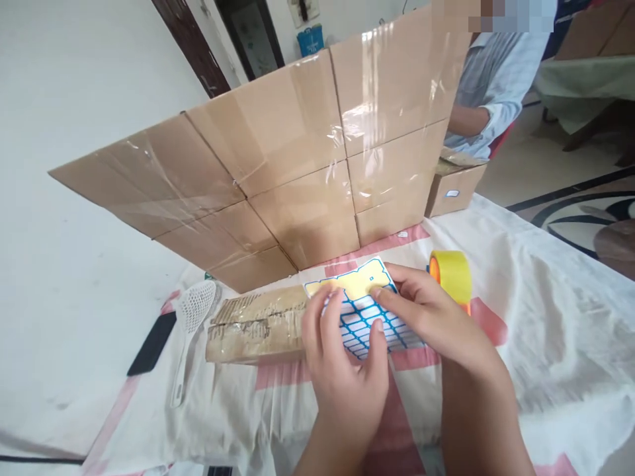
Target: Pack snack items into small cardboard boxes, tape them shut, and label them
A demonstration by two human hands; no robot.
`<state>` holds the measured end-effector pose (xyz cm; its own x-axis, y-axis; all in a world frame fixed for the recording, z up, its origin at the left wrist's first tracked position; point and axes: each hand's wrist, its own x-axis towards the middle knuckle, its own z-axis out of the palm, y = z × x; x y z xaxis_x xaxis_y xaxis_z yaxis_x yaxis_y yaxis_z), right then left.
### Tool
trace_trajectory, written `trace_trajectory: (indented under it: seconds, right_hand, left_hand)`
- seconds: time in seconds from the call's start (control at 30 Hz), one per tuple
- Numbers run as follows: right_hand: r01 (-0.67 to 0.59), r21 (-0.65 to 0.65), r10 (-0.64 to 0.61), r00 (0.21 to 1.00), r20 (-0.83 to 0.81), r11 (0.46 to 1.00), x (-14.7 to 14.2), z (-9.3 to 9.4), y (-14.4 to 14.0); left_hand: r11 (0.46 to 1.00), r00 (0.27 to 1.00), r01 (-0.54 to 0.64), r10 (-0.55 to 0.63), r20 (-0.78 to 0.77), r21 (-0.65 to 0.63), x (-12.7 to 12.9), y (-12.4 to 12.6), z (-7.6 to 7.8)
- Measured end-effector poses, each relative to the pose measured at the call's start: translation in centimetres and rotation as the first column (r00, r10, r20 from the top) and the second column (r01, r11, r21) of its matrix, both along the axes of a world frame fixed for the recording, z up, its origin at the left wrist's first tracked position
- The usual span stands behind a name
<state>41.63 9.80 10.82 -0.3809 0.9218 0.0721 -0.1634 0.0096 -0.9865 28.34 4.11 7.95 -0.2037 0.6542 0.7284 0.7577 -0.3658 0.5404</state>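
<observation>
Cardboard wall (278, 172), yellow tape roll (452, 274), white slotted spoon (191, 324), seated person (491, 92).

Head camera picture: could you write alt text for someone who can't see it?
Two bare hands, left hand and right hand, hold a sheet of blue-bordered labels over a taped cardboard parcel on a cloth-covered table. A yellow tape roll sits beside them, a cardboard screen stands behind.

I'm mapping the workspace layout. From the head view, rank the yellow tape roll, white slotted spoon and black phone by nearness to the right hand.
From the right hand:
1. Yellow tape roll, just behind it, to its right.
2. White slotted spoon, far left, past the taped package.
3. Black phone, farthest left, beside the spoon.
</observation>
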Motion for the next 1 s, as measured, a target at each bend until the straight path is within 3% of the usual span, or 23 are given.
trace_trajectory:
  seconds: [0.1, 0.27, 0.47, 0.67, 0.73, 0.9, 1.0]
  right_hand:
    - [0.061, 0.035, -0.059, 0.996, -0.06, 0.998, 0.8, -0.8, -0.7]
    - [0.057, -0.014, -0.058, 0.986, -0.153, 0.998, 1.6, -2.5, -1.1]
    - [-0.013, -0.085, -0.01, 0.965, -0.261, 0.996, 1.5, -3.1, -1.2]
    - [0.047, -0.108, -0.072, 0.969, -0.236, 0.993, 0.8, -2.8, -1.6]
    - [0.085, -0.116, -0.107, 0.974, -0.201, 0.99, 0.7, -2.8, -1.6]
    - [0.192, -0.058, -0.2, 0.964, -0.175, 0.98, 0.6, -2.8, -1.3]
    - [0.186, -0.034, -0.19, 0.965, -0.183, 0.982, 0.4, -2.8, -1.2]
  left_hand:
    - [0.999, 0.999, -0.02, 0.022, 0.047, -0.036, 0.9, 0.6, -1.4]
    - [0.994, 0.99, 0.059, -0.046, 0.137, -0.09, 1.7, 0.9, -3.1]
    - [0.983, 0.984, 0.177, -0.177, 0.003, -0.04, 1.5, 1.5, -2.6]
    - [0.962, 0.95, 0.229, -0.254, -0.181, -0.147, 0.7, 2.3, -1.9]
    - [0.964, 0.953, 0.203, -0.235, -0.194, -0.171, 0.8, 2.4, -2.0]
    - [0.994, 0.983, 0.015, -0.034, -0.181, -0.107, 1.4, 2.2, -2.6]
    - [0.998, 0.99, 0.036, -0.041, -0.133, -0.047, 1.5, 2.2, -2.8]
